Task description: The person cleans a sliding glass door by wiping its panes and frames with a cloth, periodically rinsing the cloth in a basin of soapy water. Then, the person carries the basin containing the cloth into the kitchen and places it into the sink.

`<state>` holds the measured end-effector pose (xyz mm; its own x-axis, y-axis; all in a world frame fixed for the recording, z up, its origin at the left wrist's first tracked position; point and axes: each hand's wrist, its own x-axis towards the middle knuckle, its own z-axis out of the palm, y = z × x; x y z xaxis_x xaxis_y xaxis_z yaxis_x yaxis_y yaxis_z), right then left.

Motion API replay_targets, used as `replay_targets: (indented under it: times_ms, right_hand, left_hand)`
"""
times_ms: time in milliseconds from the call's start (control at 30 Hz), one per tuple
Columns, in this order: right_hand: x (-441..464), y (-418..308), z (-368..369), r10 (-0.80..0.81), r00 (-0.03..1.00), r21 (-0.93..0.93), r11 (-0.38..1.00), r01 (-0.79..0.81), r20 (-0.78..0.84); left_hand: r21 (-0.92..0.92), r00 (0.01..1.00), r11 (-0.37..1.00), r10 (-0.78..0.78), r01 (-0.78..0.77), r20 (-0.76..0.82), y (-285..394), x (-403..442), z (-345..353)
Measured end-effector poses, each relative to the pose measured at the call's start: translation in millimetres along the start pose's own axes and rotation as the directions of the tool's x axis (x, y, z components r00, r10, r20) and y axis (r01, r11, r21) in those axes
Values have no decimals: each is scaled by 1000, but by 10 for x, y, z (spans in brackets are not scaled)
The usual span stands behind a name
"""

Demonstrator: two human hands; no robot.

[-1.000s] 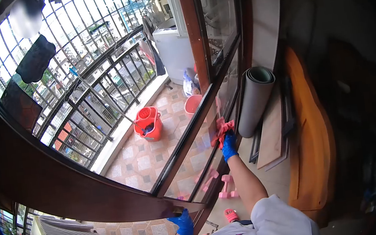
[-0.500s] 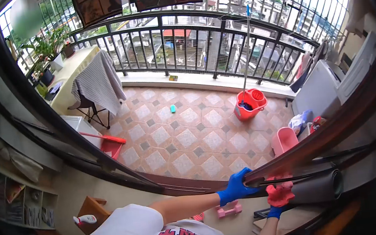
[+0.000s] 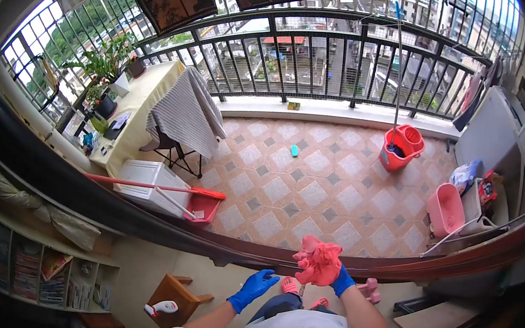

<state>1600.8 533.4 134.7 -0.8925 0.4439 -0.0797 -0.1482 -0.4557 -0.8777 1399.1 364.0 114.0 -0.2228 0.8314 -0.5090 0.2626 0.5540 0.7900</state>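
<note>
A crumpled red cloth (image 3: 318, 260) is bunched in my right hand (image 3: 341, 281), which wears a blue glove and is mostly hidden behind the cloth. My left hand (image 3: 253, 290), also in a blue glove, is held low in front of my body, to the left of the cloth. Its fingers are extended and it holds nothing. Both hands are on the near side of the dark door track (image 3: 378, 269). A white spray bottle (image 3: 162, 308) lies on a wooden stool (image 3: 180, 296) to the left.
Beyond the track is a tiled balcony with a red mop bucket (image 3: 401, 147), a pink tub (image 3: 445, 210), a red dustpan (image 3: 203, 208) and a small green item (image 3: 294, 151). A cloth-draped chair (image 3: 187, 113) stands by a plant table (image 3: 135, 117). Pink dumbbells (image 3: 372, 290) sit at right.
The view has turned left toward the balcony. My left hand has let go of the door frame and come back in front of me. The cloth has moved away from the glass, still in my right hand.
</note>
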Motion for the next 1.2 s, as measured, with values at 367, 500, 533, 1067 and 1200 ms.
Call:
replay_targets:
  times_ms: [367,500,533,1067,1200]
  right_hand:
    - [1630,-1244,606,-193,960,844,532,-71,203]
    - [2343,-1339,591,-152,949,874,452,-180,275]
    - [2540,-1505,598,-221,913,848,491,-200,344]
    - [4950,-1770,-965,224,773,468,684,-559,594]
    - [5349,-1566,-582,239,735,157,891,-425,634]
  left_hand:
    - [-435,914,851,117,-293,-388,-607,193,-533]
    - [-834,939,524,-169,-172,-299,-485,-9,-587]
    - [-798,931,588,-203,-132,-303,-577,-61,-617]
    - [-853,582,462,-773,243,-252,-158,560,175]
    - [-878,193,416,-906,236,-377,135,764,800]
